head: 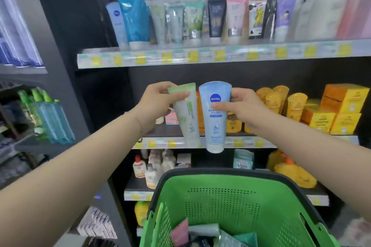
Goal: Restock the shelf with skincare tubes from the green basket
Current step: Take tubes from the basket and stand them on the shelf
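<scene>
While both hands are raised side by side before the shelving, each has its fingers curled round one tube. The left hand pinches a pale green tube near its crimped top, and the right hand grips a blue Nivea tube at its upper half. Both tubes hang cap down and close together, the blue one upright and the green one with its top tilted left. The top shelf lies above and beyond the hands, and its row of tubes also stands cap down. A matching blue tube stands at that shelf's left end, nearer the left hand than the right hand that carries its twin, so the blue tube will probably have to travel up and leftward with its long axis kept vertical. Below the hands sits the green basket, with more tubes lying in its bottom.
</scene>
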The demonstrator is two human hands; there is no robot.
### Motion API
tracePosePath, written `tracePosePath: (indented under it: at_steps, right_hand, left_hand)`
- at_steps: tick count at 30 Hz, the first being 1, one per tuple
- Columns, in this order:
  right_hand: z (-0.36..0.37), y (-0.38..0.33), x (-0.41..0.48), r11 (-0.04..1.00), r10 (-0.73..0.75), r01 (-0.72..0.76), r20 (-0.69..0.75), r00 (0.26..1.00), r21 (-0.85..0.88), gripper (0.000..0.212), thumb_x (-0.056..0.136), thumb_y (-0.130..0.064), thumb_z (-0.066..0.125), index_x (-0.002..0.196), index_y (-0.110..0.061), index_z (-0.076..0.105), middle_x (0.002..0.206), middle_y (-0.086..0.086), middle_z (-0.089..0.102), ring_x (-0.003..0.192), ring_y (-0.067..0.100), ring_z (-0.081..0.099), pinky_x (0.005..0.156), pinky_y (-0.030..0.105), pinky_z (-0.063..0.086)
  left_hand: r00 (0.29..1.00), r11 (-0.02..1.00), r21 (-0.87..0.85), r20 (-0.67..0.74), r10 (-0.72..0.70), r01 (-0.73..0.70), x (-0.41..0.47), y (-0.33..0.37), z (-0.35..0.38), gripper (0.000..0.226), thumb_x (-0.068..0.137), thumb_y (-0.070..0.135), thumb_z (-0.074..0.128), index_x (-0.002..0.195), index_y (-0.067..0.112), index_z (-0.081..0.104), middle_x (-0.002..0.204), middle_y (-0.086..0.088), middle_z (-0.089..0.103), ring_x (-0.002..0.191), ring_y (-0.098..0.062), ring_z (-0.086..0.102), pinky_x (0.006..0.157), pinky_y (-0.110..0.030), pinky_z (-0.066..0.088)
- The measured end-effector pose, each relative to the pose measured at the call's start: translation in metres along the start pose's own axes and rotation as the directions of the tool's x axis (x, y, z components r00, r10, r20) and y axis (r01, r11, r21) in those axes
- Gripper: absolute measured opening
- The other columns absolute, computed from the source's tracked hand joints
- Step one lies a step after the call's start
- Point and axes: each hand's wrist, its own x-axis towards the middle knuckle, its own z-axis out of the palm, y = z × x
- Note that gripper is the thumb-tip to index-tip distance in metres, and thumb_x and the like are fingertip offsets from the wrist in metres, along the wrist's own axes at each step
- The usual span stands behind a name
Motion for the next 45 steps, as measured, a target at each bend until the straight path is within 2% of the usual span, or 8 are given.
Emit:
tracePosePath:
  at_steps: [7,12,15,21,27,32,39,45]
  right_hand:
    - [0.007,-0.038,0.019,0.997,-0.069,0.069,0.004,0.998,0.044,0.019,0.082,-0.013,0.073,0.100,-0.018,0.069,0.092,-0.003,0.074,0.080,0.010,0.071,0.063,0.025,0.053]
    - [0.014,-0.060,0.034,0.993,-0.100,0.099,0.011,0.995,0.063,0.013,0.086,-0.014,0.069,0.096,-0.021,0.066,0.093,-0.001,0.073,0.074,0.008,0.068,0.047,0.016,0.046]
    - [0.019,-0.073,0.042,0.992,-0.121,0.121,0.031,0.992,0.030,0.011,0.088,-0.016,0.066,0.094,-0.024,0.063,0.092,-0.003,0.072,0.074,0.008,0.067,0.045,0.015,0.044]
    - [0.030,-0.096,0.058,0.985,-0.164,0.167,0.083,0.983,-0.031,0.008,0.092,-0.017,0.062,0.099,-0.022,0.063,0.090,-0.004,0.070,0.068,0.005,0.064,0.050,0.020,0.046]
    - [0.046,-0.119,0.082,0.984,-0.166,0.170,0.073,0.983,-0.051,0.019,0.094,-0.021,0.060,0.112,-0.016,0.061,0.103,0.003,0.069,0.095,0.020,0.066,0.072,0.034,0.054]
    - [0.061,-0.143,0.100,0.968,-0.242,0.245,0.062,0.968,-0.051,0.031,0.093,-0.020,0.061,0.122,-0.021,0.051,0.106,0.004,0.067,0.086,0.018,0.066,0.056,0.028,0.047]
    - [0.085,-0.172,0.128,0.956,-0.290,0.292,0.088,0.953,-0.010,0.034,0.092,-0.013,0.061,0.116,-0.032,0.045,0.097,0.006,0.065,0.070,0.015,0.061,0.051,0.027,0.044]
    - [0.104,-0.197,0.152,0.948,-0.312,0.316,0.084,0.946,-0.035,0.030,0.093,-0.012,0.060,0.112,-0.031,0.048,0.086,0.001,0.064,0.062,0.012,0.059,0.048,0.024,0.043]
  left_hand:
    - [0.999,0.994,-0.103,-0.017,0.037,-0.038,0.016,0.032,-0.021,0.018,0.084,0.022,0.070,0.094,0.007,0.065,0.090,-0.019,0.069,0.070,-0.026,0.054,0.057,-0.031,0.041]
    - [0.997,0.993,-0.088,-0.033,0.070,-0.072,0.032,0.049,-0.037,0.012,0.086,0.023,0.068,0.077,0.020,0.061,0.073,-0.001,0.070,0.064,-0.016,0.054,0.051,-0.024,0.038]
    - [0.995,0.995,-0.043,-0.028,0.092,-0.093,0.038,0.059,-0.050,0.010,0.087,0.025,0.066,0.086,0.016,0.061,0.080,0.002,0.071,0.064,-0.008,0.061,0.053,-0.020,0.046]
    - [0.988,0.991,0.003,-0.086,0.131,-0.131,0.053,0.071,-0.073,0.025,0.087,0.026,0.067,0.104,0.008,0.063,0.085,0.001,0.068,0.075,-0.009,0.060,0.071,-0.026,0.046]
    - [0.979,0.987,0.017,-0.118,0.163,-0.162,0.067,0.078,-0.100,0.027,0.088,0.028,0.065,0.106,0.008,0.063,0.081,0.003,0.068,0.073,-0.010,0.059,0.069,-0.027,0.046]
    - [0.974,0.982,-0.023,-0.132,0.182,-0.186,0.081,0.086,-0.119,0.014,0.088,0.025,0.065,0.096,0.013,0.062,0.085,0.000,0.070,0.066,-0.007,0.066,0.055,-0.019,0.050]
    - [0.970,0.979,-0.013,-0.141,0.201,-0.204,0.103,0.096,-0.152,0.012,0.087,0.029,0.066,0.093,0.019,0.062,0.095,-0.005,0.072,0.085,-0.019,0.064,0.083,-0.038,0.050]
    - [0.964,0.974,0.004,-0.143,0.223,-0.225,0.121,0.109,-0.183,0.016,0.087,0.029,0.066,0.077,0.021,0.057,0.090,-0.005,0.070,0.086,-0.022,0.061,0.080,-0.037,0.046]
